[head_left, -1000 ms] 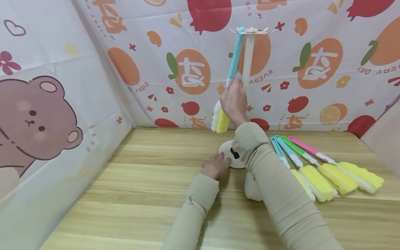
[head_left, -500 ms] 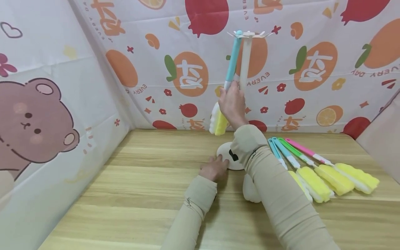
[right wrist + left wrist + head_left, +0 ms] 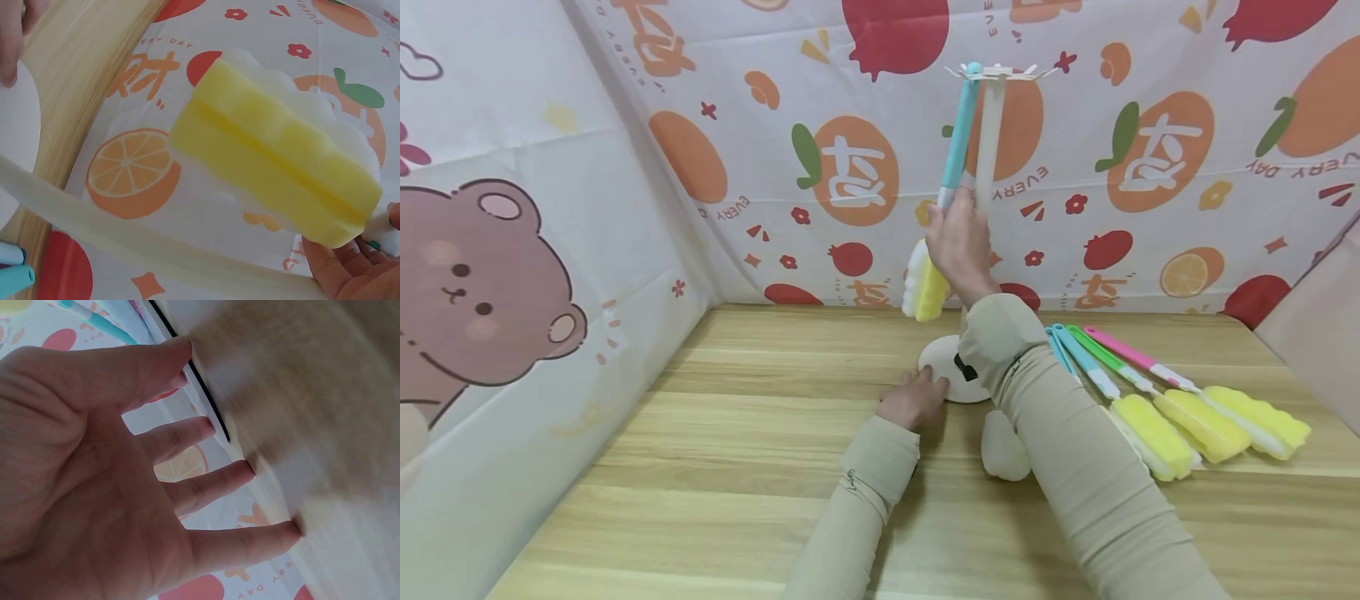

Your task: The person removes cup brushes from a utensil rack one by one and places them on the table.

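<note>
A white rack with a ring of hooks (image 3: 1007, 75) stands on its pole (image 3: 990, 133) above a round white base (image 3: 938, 360). By its blue handle (image 3: 958, 142) a sponge brush hangs from the left side of the ring, its yellow and white sponge head (image 3: 275, 156) pointing down. My right hand (image 3: 960, 246) holds this brush at the white part below the handle, close beside the pole. Fingertips of my left hand (image 3: 914, 398) touch the base's left rim; in the left wrist view other fingertips meet the tabletop. The right sleeve hides part of the base.
Several sponge brushes with blue, green and pink handles (image 3: 1123, 346) lie on the wooden table (image 3: 737, 433) at the right. A white rounded object (image 3: 1004, 446) lies below the base, partly behind the right sleeve. Printed cloth (image 3: 737, 150) hangs behind.
The head view shifts slightly. Both hands, the brush and the rack keep their places relative to each other.
</note>
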Available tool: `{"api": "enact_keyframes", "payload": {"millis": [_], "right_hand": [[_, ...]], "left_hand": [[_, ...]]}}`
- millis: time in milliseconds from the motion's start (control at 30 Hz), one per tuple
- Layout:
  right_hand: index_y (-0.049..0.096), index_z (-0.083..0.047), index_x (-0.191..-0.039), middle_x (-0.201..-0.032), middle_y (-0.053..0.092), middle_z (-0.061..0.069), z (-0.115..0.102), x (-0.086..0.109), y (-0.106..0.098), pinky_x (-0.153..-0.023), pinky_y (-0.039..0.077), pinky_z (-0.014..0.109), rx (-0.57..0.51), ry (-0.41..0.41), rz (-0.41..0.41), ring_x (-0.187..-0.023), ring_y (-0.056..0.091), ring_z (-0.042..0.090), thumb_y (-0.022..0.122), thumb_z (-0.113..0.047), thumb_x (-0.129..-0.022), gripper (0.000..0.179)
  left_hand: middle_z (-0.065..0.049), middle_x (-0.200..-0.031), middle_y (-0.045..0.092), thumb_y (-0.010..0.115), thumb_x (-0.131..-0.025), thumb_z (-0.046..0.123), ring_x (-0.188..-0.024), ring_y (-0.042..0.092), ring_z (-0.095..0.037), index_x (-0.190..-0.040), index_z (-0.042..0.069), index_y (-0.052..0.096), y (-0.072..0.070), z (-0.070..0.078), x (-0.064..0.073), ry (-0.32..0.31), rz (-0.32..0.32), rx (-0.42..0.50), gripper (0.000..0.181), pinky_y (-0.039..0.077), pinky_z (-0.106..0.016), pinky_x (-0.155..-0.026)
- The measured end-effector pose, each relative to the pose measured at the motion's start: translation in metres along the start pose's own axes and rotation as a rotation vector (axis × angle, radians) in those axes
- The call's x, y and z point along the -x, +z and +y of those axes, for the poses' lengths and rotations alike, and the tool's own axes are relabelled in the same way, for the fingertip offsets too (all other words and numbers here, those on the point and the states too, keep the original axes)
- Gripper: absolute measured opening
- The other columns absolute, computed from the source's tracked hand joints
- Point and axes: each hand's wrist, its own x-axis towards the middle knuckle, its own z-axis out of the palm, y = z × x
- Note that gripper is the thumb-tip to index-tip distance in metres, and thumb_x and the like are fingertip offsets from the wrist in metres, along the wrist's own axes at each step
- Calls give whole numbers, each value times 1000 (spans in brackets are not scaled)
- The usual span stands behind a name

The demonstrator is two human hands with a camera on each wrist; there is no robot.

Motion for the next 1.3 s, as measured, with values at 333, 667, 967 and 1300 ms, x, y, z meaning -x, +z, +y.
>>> {"api": "enact_keyframes", "payload": {"millis": [333, 667, 967, 1300], "right_hand": [[46, -3, -134, -123, 62, 14, 1, 3, -2, -96, 52, 42, -24, -19, 21, -108, 66, 28, 55, -29, -105, 39], [46, -1, -135, -121, 63, 17, 3, 5, -13, -96, 52, 42, -18, -80, -12, -108, 66, 31, 54, -23, -106, 37], [44, 0, -137, -121, 61, 19, -2, 2, -23, -96, 53, 44, -3, -98, -70, -106, 65, 32, 53, -20, -107, 37], [43, 0, -141, -116, 59, 17, -5, 2, -25, -96, 53, 43, -12, -94, -86, -102, 64, 30, 51, -20, -107, 40]], "left_hand": [[-9, -158, 39, 57, -96, 8, -135, 41, -36, -136, 19, 57, -3, 2, 4, -10, -27, 6, 42, 49, -65, -85], [-8, -159, 37, 55, -98, 10, -137, 39, -35, -138, 21, 56, -1, 2, 2, -32, -43, 21, 41, 48, -63, -88], [-7, -161, 34, 54, -100, 11, -141, 36, -35, -146, 22, 52, -2, 1, -2, -45, -69, 11, 47, 46, -66, -91], [-7, -159, 37, 55, -99, 12, -137, 39, -35, -146, 20, 52, -3, 1, -2, -47, -71, 23, 48, 46, -66, -90]]}}
